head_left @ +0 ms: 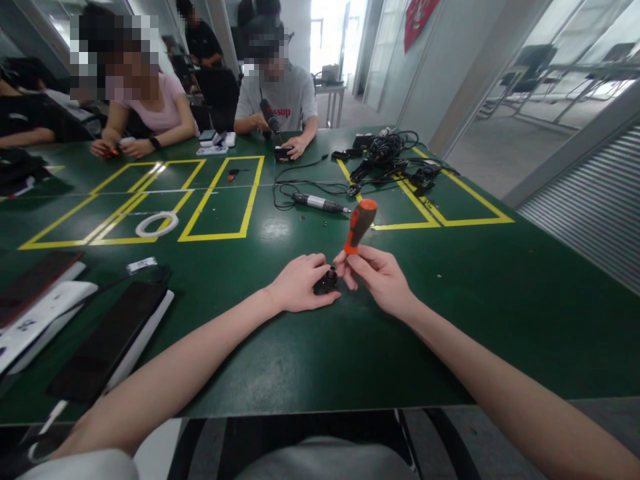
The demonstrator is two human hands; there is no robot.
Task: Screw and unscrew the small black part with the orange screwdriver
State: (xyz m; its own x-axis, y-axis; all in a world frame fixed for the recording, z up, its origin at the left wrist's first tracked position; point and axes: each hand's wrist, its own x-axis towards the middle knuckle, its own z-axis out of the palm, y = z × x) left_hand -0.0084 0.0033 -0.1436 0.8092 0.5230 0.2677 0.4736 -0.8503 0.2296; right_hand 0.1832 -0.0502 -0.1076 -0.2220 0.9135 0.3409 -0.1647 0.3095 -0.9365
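On the green table, my left hand [303,283] is closed around a small black part [326,283], whose top shows a short dark cylinder. Its exact kind I cannot make out. Just to the right, my right hand [381,277] grips a screwdriver [361,225] with an orange and grey handle, held nearly upright with the handle end up. The fingers wrap its lower end, so the shaft and tip are hidden. Both hands are close together, fingertips almost meeting beside the black part.
Ahead lies a corded electric screwdriver [320,203]. Tangled black cables [383,157] sit at the back right. A white ring [157,225] lies on yellow tape outlines. Phones on white power banks [113,340] are at left. Across the table, a person in grey [280,93] works with a power tool.
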